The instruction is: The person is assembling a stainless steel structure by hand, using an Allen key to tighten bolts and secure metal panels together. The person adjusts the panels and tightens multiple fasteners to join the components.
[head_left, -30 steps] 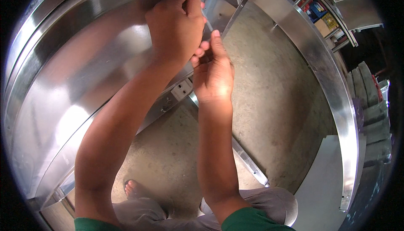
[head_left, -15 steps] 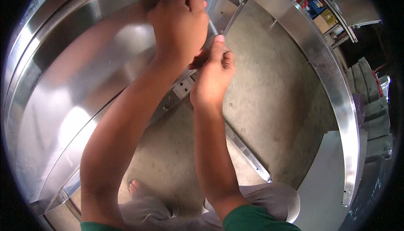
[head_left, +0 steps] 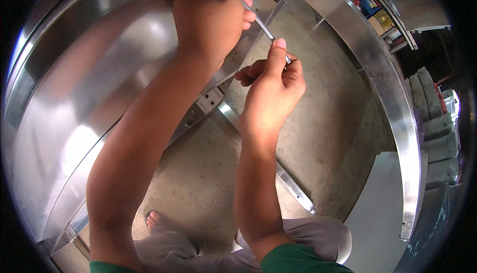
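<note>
The right hand (head_left: 273,88) has just swung out toward 2 o'clock from beside the left hand (head_left: 209,22), and a longer stretch of the thin, straight, silvery metal rod (head_left: 265,29) now shows between the two. The rod lies just past 12 o'clock from the middle of the view, slanting down toward 5 o'clock, its shiny lower tip showing just beyond the right thumb.

The right hand pinches the rod near that end between thumb and curled index finger, with the other fingers loosely bent. The left hand, near 12 o'clock, is bent over the upper stretch with its fingertips at the rod; whether it grips tightly or only steadies it cannot be told, since the back of the hand hides the upper end. To judge by this, the right hand now controls the free end while the left guides the top.

At 10 o'clock sits a pale rectangular plate with dark holes (head_left: 209,100); further left spreads a broad, curved, polished steel panel (head_left: 114,66). The grey concrete floor (head_left: 338,129) lies below.
</note>
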`<state>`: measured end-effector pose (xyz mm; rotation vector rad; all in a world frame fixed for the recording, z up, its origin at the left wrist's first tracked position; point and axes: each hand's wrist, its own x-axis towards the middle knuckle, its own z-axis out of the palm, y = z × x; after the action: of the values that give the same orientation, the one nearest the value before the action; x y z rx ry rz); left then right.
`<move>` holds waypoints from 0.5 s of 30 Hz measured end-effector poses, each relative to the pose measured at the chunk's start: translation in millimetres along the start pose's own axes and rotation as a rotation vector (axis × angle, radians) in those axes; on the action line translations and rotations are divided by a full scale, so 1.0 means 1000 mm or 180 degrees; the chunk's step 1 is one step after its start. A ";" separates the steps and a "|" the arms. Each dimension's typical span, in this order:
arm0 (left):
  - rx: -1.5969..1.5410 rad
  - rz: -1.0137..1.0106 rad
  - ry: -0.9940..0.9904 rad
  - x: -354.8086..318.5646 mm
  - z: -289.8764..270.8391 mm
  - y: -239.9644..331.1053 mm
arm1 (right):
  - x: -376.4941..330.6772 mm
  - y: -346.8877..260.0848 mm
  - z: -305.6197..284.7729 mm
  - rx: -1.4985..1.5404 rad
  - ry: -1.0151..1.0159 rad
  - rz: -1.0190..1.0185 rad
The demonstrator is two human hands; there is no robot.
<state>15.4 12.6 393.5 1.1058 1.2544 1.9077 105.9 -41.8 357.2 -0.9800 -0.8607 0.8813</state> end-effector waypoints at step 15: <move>-0.1898 -0.0988 -0.0384 -0.001 -0.003 0.012 | -0.034 -0.096 0.029 -0.0310 0.0840 -0.2278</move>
<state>13.0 6.1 403.5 0.6554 0.6674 1.7703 87.8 -91.6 449.1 -0.7621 -0.9384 0.0980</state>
